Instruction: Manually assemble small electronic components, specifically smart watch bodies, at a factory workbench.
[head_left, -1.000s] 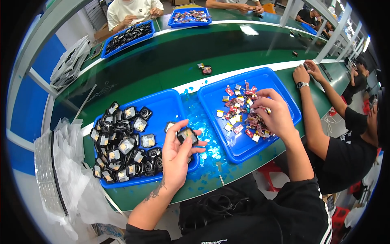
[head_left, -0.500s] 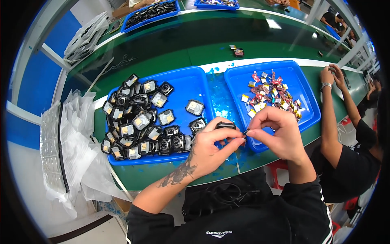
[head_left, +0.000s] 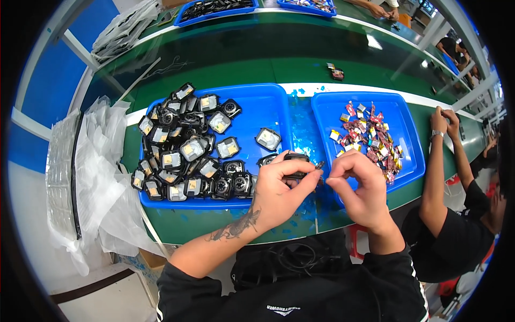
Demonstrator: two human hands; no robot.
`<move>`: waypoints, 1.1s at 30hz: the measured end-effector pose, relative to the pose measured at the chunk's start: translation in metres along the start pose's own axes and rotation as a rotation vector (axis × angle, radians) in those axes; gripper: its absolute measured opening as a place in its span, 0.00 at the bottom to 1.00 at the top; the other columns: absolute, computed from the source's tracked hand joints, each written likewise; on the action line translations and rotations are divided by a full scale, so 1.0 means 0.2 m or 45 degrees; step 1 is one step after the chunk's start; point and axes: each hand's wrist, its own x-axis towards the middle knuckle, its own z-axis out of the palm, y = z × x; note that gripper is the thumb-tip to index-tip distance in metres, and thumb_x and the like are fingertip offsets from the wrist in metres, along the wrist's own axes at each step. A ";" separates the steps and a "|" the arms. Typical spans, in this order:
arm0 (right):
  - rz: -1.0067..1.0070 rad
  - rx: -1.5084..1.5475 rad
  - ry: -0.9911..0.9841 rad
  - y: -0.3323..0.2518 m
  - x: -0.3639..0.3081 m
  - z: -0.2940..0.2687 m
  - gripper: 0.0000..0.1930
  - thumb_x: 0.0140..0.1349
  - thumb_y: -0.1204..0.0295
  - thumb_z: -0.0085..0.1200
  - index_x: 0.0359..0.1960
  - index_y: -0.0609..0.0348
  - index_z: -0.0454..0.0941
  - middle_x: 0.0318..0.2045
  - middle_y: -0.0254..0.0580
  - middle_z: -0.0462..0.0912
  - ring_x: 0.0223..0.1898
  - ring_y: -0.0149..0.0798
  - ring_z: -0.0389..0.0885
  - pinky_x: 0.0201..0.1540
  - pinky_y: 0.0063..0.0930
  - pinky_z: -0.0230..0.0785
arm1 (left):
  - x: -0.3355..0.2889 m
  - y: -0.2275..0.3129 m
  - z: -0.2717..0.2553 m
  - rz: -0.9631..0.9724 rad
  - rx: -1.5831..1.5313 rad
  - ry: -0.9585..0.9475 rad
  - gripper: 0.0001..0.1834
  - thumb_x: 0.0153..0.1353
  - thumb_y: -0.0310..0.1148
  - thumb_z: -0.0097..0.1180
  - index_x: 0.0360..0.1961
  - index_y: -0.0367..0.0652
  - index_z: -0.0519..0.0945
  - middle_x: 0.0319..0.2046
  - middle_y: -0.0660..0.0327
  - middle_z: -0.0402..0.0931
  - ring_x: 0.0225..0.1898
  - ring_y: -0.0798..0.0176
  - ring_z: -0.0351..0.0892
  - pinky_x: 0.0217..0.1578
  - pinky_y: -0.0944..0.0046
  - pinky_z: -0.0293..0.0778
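Note:
My left hand is closed around a black watch case, held over the near right corner of the left blue tray. A small dark piece sticks out by its fingertips. My right hand is a short gap away, thumb and forefinger pinched together; whatever is between them is too small to make out. Black watch cases with silvery and tan insides lie heaped in the left tray. The right blue tray holds a pile of small silver, yellow and red battery-like parts.
Blue scraps litter the green table between the trays. Across the white strip lie a few small parts. Crumpled plastic sheeting hangs at the left edge. A co-worker's arms rest on the table at right. More trays stand at the back.
My right hand has drawn slightly away from the fingertips of my left, opening a gap between them. The left hand still grips the watch case. The whole view has shifted a little.

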 end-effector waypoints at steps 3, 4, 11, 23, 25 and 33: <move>-0.003 -0.380 0.006 0.07 0.04 -0.03 0.08 0.54 0.85 0.58 0.35 0.63 0.76 0.32 0.44 0.78 0.29 0.38 0.79 0.31 0.26 0.71 | 0.02 0.00 0.00 -0.104 -0.157 0.010 0.06 0.61 0.24 0.60 0.36 0.30 0.83 0.34 0.60 0.78 0.31 0.76 0.74 0.31 0.75 0.71; 0.002 -0.545 -0.070 0.07 0.05 -0.03 0.08 0.57 0.83 0.57 0.38 0.63 0.79 0.33 0.44 0.80 0.31 0.39 0.80 0.33 0.27 0.71 | 0.02 0.01 0.00 -0.093 -0.119 -0.004 0.07 0.62 0.25 0.59 0.37 0.30 0.82 0.33 0.60 0.79 0.30 0.75 0.75 0.30 0.75 0.71; -0.019 0.117 -0.120 0.06 0.05 -0.02 0.11 0.55 0.84 0.59 0.40 0.64 0.83 0.35 0.42 0.83 0.35 0.34 0.80 0.35 0.25 0.72 | 0.00 0.01 -0.02 -0.243 -0.385 -0.240 0.07 0.63 0.25 0.58 0.39 0.32 0.81 0.35 0.57 0.80 0.31 0.70 0.79 0.33 0.70 0.75; 0.106 0.002 0.091 0.05 0.02 -0.02 0.06 0.55 0.82 0.60 0.35 0.65 0.82 0.33 0.42 0.83 0.34 0.32 0.82 0.33 0.22 0.75 | 0.02 0.01 0.01 0.002 -0.197 -0.094 0.32 0.67 0.21 0.42 0.71 0.42 0.50 0.58 0.50 0.70 0.50 0.67 0.73 0.47 0.68 0.72; 0.110 -0.010 0.093 0.04 0.03 -0.01 0.05 0.56 0.82 0.60 0.35 0.64 0.82 0.32 0.42 0.84 0.32 0.34 0.82 0.31 0.23 0.75 | 0.03 -0.02 0.01 0.016 -0.363 -0.060 0.30 0.67 0.20 0.44 0.69 0.37 0.53 0.60 0.48 0.67 0.57 0.62 0.72 0.55 0.62 0.72; -0.074 -0.242 0.027 -0.05 0.04 -0.07 0.06 0.55 0.83 0.59 0.34 0.64 0.81 0.31 0.42 0.83 0.31 0.35 0.81 0.30 0.24 0.74 | 0.04 0.02 -0.02 -0.009 -0.338 0.148 0.23 0.66 0.20 0.48 0.63 0.29 0.64 0.52 0.51 0.74 0.52 0.61 0.77 0.53 0.61 0.77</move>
